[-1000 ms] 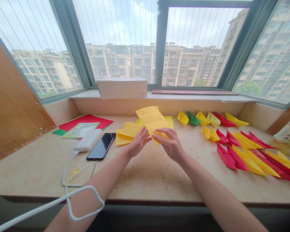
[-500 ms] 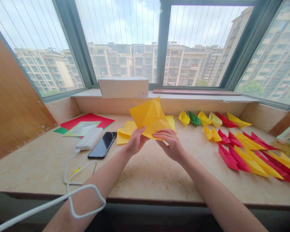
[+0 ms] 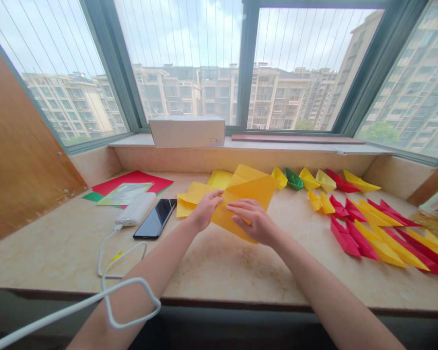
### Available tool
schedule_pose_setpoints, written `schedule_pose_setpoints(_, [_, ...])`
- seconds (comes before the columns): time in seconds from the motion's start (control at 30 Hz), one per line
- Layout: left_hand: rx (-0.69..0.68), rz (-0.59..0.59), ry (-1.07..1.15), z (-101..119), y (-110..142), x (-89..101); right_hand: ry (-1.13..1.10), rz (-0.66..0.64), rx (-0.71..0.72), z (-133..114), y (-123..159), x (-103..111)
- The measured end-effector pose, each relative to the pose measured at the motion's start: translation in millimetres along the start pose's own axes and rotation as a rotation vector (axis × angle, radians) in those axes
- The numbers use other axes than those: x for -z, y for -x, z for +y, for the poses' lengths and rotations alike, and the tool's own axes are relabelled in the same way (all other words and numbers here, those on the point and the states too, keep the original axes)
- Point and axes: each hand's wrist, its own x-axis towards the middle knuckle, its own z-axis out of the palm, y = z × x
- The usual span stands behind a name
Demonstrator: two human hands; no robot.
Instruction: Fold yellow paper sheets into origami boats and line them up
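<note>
left hand (image 3: 206, 210) pinching yellow sheet (image 3: 255, 187) right of phone (image 3: 155, 218), right hand (image 3: 255, 219) loosely open against it, paper boats (image 3: 375, 242) farther right

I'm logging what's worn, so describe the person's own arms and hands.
The left arm and right arm show no sleeves. The left hand and right hand are ungloved, and no watch or ring shows. A white cable loops across the left arm in view.
</note>
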Motion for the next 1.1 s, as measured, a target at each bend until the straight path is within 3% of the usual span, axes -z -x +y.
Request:
schedule_pose_setpoints(0.1, [0.081,-0.030,-0.089,2,1,6.1,0.106,0.136,-0.096,8,-1,2])
schedule_pose_setpoints(0.27, [0.116,-0.223,-0.282,3,3,12.1,0.248,0.301,-0.384,36,4,11])
schedule_pose_setpoints(0.4, [-0.118,-0.312,-0.471,1,1,14.6,0.108,0.197,-0.620,52,10,14])
schedule_pose_setpoints(0.53, [-0.270,-0.262,-0.653,-1,-1,14.6,-0.031,0.106,-0.796,56,11,19])
schedule_pose_setpoints(0.7, [-0.300,-0.207,-0.797,-7,-3,19.2,-0.178,0.116,-0.780,55,12,27])
schedule_pose_setpoints(0.8, [-0.375,-0.087,-0.847,-12,-6,22.8,-0.110,0.110,-0.781,56,15,22])
schedule_pose_setpoints(0.87, [-0.452,-0.076,-0.863,-15,-7,22.3,-0.048,0.113,-0.795,57,17,15])
schedule_pose_setpoints(1.1, [-0.451,-0.405,-0.922,-33,2,10.6,0.052,0.116,-0.823,63,23,-2])
